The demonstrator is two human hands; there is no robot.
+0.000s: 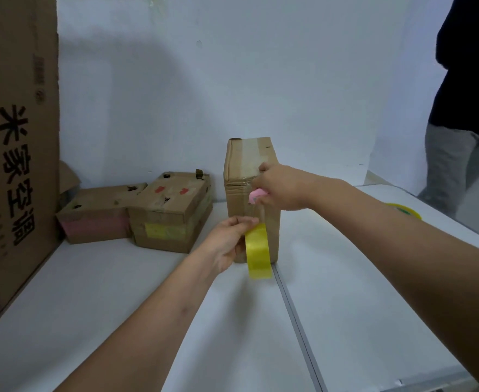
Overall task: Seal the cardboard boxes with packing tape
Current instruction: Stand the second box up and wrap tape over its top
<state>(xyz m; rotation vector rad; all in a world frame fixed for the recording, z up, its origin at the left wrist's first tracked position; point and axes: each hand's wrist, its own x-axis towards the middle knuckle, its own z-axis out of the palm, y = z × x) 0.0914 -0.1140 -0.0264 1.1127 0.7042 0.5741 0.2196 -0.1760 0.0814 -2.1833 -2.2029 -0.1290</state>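
Left hand (227, 239) gripping yellow tape roll (256, 250), right hand (280, 188) pinching pink cutter (254, 197)

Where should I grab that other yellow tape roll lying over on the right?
Pinch the rim of the flat-lying yellow tape roll, one finger through its open centre hole, coming straight down from above. It lies flat on the white table, so its sides are low and hard to pinch.

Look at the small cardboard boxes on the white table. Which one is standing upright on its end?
The box in the middle, which both hands are taping. It stands tall on its narrow end, while the two boxes to its left lie flat.
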